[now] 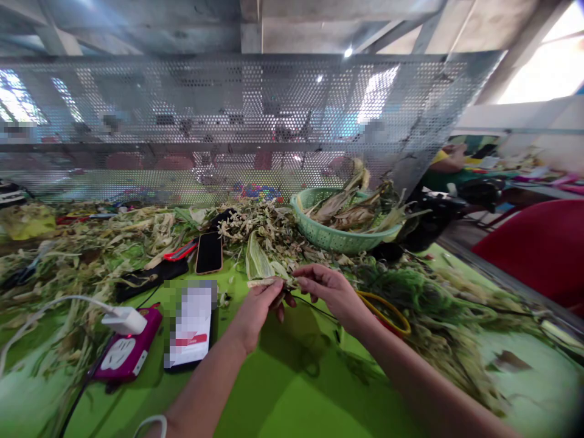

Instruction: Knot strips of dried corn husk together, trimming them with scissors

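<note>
My left hand (256, 307) is closed on a pale dried corn husk (259, 282), its thumb pressed on top. A wider, greenish piece of husk (258, 260) stands up just behind the fingers; whether it is part of the same piece I cannot tell. My right hand (332, 293) pinches at the husk's right end with thumb and forefinger, and the fingertips partly hide it. A thin dark cord (314, 306) runs below the right fingers. Beside the right wrist lies a yellow ring-shaped band (387, 313).
A green basket (335, 239) of dry husks stands behind my hands. Husk scraps (114, 243) cover much of the green table (274, 395). Leftward lie a lit phone (194, 325), a dark phone (209, 253), a red cutter (181, 250) and a magenta power bank (130, 347). A perforated screen (219, 109) rises behind.
</note>
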Tool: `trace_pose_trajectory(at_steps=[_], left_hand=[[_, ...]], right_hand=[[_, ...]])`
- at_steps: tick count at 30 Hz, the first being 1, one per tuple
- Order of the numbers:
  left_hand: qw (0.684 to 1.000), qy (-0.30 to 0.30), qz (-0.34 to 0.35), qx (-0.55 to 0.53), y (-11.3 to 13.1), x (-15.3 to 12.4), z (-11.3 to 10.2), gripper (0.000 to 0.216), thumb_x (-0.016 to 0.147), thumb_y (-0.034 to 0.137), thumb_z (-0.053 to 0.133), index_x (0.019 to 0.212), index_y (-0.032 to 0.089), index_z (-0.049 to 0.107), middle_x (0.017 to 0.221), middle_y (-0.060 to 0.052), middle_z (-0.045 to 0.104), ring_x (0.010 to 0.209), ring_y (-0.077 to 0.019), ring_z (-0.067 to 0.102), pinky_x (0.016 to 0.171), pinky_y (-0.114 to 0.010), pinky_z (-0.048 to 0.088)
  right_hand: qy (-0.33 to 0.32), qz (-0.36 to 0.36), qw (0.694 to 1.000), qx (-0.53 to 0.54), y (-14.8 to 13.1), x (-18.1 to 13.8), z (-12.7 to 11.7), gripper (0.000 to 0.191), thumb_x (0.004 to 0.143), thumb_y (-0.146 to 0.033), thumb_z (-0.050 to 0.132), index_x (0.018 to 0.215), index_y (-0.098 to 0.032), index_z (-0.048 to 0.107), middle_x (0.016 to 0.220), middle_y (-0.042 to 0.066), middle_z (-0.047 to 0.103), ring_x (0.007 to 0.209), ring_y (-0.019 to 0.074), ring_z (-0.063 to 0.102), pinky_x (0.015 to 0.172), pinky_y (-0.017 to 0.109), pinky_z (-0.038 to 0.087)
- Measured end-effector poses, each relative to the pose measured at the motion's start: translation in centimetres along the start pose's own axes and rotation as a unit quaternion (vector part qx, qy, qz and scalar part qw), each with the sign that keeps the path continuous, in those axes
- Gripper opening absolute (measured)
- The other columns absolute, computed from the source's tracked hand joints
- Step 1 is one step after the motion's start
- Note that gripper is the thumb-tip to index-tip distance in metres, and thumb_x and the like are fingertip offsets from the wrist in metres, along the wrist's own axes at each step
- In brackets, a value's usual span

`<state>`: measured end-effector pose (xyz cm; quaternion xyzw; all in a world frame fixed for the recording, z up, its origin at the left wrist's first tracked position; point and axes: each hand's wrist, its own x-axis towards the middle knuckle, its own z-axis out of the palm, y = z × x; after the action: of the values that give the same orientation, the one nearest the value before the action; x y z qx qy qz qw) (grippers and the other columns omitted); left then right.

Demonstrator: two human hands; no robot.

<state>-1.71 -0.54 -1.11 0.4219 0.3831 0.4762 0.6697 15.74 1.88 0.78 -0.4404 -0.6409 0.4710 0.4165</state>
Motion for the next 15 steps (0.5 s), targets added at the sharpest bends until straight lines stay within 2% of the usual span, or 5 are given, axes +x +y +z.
trace_pose_trajectory(at_steps=[2,6,8,11,15], left_hand=[[0.999,0.0,-0.025,-0.025,0.1,-0.1,0.1,0.041,0.079,0.051,0.058,0.089,0.013,0.069,0.075,-0.008,0.068,0.066,-0.0164,0.058,0.065,-0.028,0.044],[0.999,0.013,-0.046,-0.001,0.3,-0.4,0.0,0.043,0.078,0.055,0.057,0.087,0.015,0.072,0.079,-0.01,0.07,0.078,-0.0217,0.061,0.076,-0.033,0.044],[0.998,0.028,-0.003,0.052,0.5,-0.4,-0.1,0.036,0.077,0.051,0.061,0.084,0.018,0.073,0.084,-0.009,0.07,0.083,-0.0229,0.06,0.078,-0.032,0.043],[0.982,0.061,0.108,0.145,0.9,-0.3,-0.1,0.018,0.066,0.039,0.075,0.073,0.022,0.074,0.087,-0.008,0.068,0.09,-0.0254,0.056,0.084,-0.033,0.04],[0.954,0.064,0.194,0.221,1.1,-0.1,0.2,0.01,0.057,0.027,0.082,0.062,0.025,0.073,0.076,-0.008,0.065,0.095,-0.028,0.05,0.088,-0.034,0.036]], right_hand=[[0.003,0.0,1.0,0.001,0.4,0.3,-0.1,0.024,0.075,-0.039,0.068,0.083,-0.016,0.064,0.072,0.001,0.058,0.064,0.0124,0.05,0.055,0.024,0.039],[0.019,-0.008,1.0,0.006,0.9,0.3,-0.2,0.024,0.074,-0.04,0.069,0.078,-0.017,0.062,0.067,-0.002,0.055,0.06,0.0108,0.047,0.053,0.023,0.038],[0.025,-0.012,1.0,0.004,0.9,0.3,-0.2,0.024,0.075,-0.039,0.068,0.078,-0.017,0.061,0.065,-0.002,0.054,0.058,0.0101,0.045,0.052,0.022,0.036],[0.032,-0.016,0.999,-0.001,0.8,0.3,-0.2,0.023,0.075,-0.038,0.068,0.077,-0.017,0.06,0.063,-0.003,0.052,0.057,0.0099,0.044,0.052,0.022,0.035],[0.049,-0.02,0.999,-0.001,0.4,0.2,-0.1,0.022,0.074,-0.038,0.069,0.077,-0.017,0.06,0.063,-0.003,0.053,0.057,0.0101,0.043,0.052,0.023,0.035]])
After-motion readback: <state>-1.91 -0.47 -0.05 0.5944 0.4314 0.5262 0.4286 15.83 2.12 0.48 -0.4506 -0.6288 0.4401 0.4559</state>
